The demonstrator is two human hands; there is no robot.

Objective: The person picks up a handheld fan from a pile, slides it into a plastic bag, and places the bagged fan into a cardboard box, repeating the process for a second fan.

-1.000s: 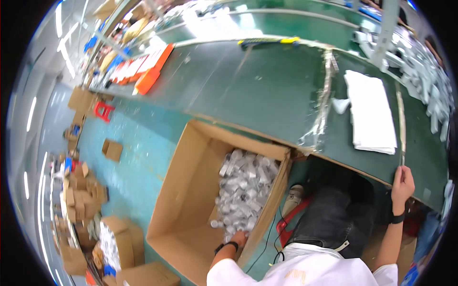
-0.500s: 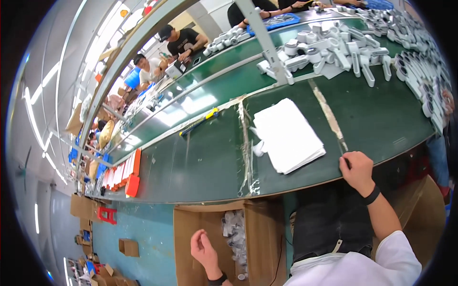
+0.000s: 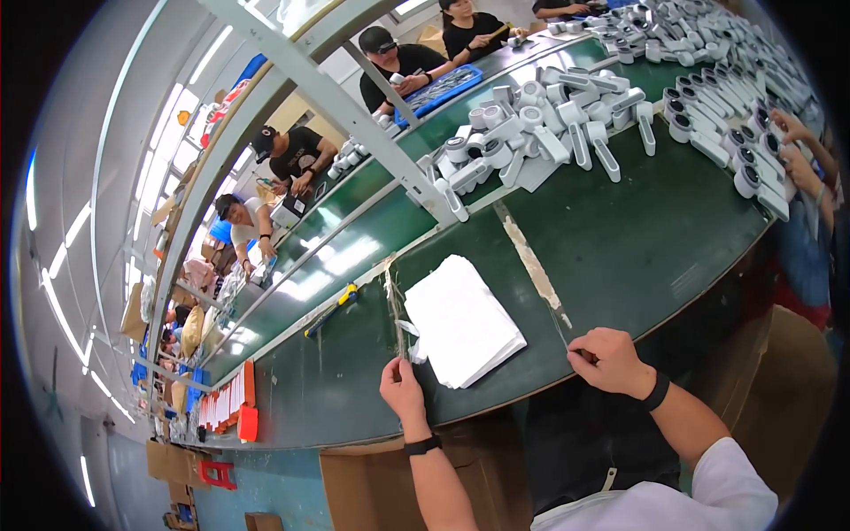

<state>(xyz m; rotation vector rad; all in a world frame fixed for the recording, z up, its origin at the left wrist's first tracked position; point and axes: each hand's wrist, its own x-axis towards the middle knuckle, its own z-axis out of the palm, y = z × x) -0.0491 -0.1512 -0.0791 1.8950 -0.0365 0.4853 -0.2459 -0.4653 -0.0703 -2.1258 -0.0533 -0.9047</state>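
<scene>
Head view, both hands now at the near edge of the long dark-green tabletop (image 3: 620, 239). A second ago the left hand (image 3: 403, 389) was down in an open cardboard box of small wrapped parts on the floor; it has since come up and now rests at the tabletop edge, fingers curled together against the near left corner of the flat white stack of sheets (image 3: 462, 320), apparently pinching a scrap of clear film there, though the view is too small to be sure. The right hand (image 3: 611, 358) stays at the same edge, loosely closed, fingertips on the surface right of the stack. The change marks work shifting from box to tabletop. Grey moulded plastic parts (image 3: 549, 124) crowd the far edge.
</scene>
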